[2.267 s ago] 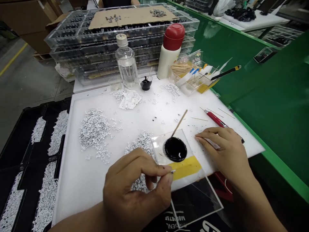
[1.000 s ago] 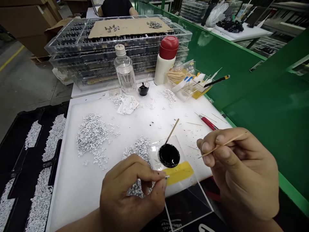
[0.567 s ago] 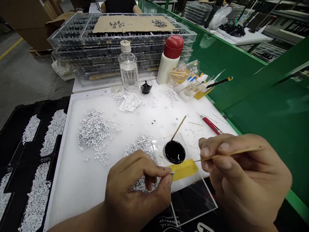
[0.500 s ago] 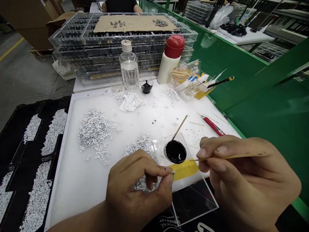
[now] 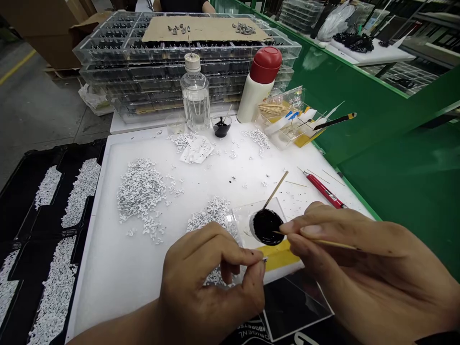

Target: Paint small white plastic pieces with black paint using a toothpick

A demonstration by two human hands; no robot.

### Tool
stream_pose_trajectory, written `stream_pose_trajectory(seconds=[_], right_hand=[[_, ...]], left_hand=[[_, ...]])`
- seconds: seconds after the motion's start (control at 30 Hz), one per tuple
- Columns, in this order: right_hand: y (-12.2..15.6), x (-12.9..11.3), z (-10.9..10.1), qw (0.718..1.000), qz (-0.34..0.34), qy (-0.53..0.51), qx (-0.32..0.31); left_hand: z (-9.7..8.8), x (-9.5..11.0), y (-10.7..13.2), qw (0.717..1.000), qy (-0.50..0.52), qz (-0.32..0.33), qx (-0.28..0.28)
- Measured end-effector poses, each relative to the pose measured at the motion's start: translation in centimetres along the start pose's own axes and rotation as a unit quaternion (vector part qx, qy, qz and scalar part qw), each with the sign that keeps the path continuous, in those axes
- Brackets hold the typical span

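Note:
My left hand (image 5: pixel 215 273) pinches a tiny white part (image 5: pixel 265 259) with dark marks between thumb and forefinger. In my right hand (image 5: pixel 352 258) a thin wooden stick (image 5: pixel 334 244) is gripped like a pen. Its tip reaches over the round dish of black paint (image 5: pixel 268 227); whether it touches the paint I cannot tell. The dish sits on a clear plate (image 5: pixel 240 215) with a strip of yellow tape (image 5: pixel 278 256), and another stick (image 5: pixel 276 189) leans in it. Behind my left hand lies a pile of small white parts (image 5: pixel 212 213).
A larger pile of white parts (image 5: pixel 142 191) lies left on the white board (image 5: pixel 108 268). A red pen (image 5: pixel 325 189) is at right. Farther back stand a clear bottle (image 5: pixel 196 96), a red-capped flask (image 5: pixel 258 86) and a tool box (image 5: pixel 287 124). Stacked trays (image 5: pixel 108 81) rise behind.
My right hand has moved left, bringing the stick's tip from above the yellow tape to the black paint. My left hand keeps its pinch on the small part. The view has shifted slightly.

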State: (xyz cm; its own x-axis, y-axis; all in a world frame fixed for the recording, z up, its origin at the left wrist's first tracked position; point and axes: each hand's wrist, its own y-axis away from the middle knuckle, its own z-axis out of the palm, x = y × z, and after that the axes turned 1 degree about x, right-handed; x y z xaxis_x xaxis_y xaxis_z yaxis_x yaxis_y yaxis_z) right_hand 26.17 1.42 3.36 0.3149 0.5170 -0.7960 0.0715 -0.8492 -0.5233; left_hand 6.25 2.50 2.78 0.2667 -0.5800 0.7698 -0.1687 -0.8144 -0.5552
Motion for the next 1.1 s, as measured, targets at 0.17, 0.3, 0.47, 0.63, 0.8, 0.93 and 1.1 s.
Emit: stream_pose_trajectory(seconds=[0.17, 0.3, 0.47, 0.63, 0.8, 0.93, 1.1], right_hand=[[-0.1, -0.1, -0.5, 0.999, 0.017, -0.011, -0.031], [0.0, -0.1, -0.5, 1.0, 0.003, 0.025, -0.01], [0.2, 0.2, -0.5, 1.0, -0.002, 0.011, -0.005], [0.5, 0.5, -1.0, 0.995, 0.018, -0.084, -0.048], [0.8, 0.3, -0.9, 0.994, 0.019, -0.101, -0.042], [1.0, 0.0, -0.4, 0.994, 0.039, -0.106, 0.001], [1.1, -0.4, 0.5, 0.987, 0.067, -0.139, 0.037]], left_hand=[[-0.1, -0.2, 0.2, 1.0, 0.004, 0.003, 0.004], [-0.1, -0.1, 0.1, 1.0, 0.003, -0.001, -0.001], [-0.1, 0.0, 0.1, 1.0, 0.004, 0.003, 0.0], [-0.1, -0.1, 0.0, 1.0, 0.008, -0.004, 0.001], [0.0, -0.1, 0.1, 1.0, 0.015, -0.006, -0.001], [0.1, 0.0, 0.4, 1.0, 0.026, -0.016, 0.007], [0.1, -0.1, 0.3, 1.0, 0.019, -0.019, 0.006]])
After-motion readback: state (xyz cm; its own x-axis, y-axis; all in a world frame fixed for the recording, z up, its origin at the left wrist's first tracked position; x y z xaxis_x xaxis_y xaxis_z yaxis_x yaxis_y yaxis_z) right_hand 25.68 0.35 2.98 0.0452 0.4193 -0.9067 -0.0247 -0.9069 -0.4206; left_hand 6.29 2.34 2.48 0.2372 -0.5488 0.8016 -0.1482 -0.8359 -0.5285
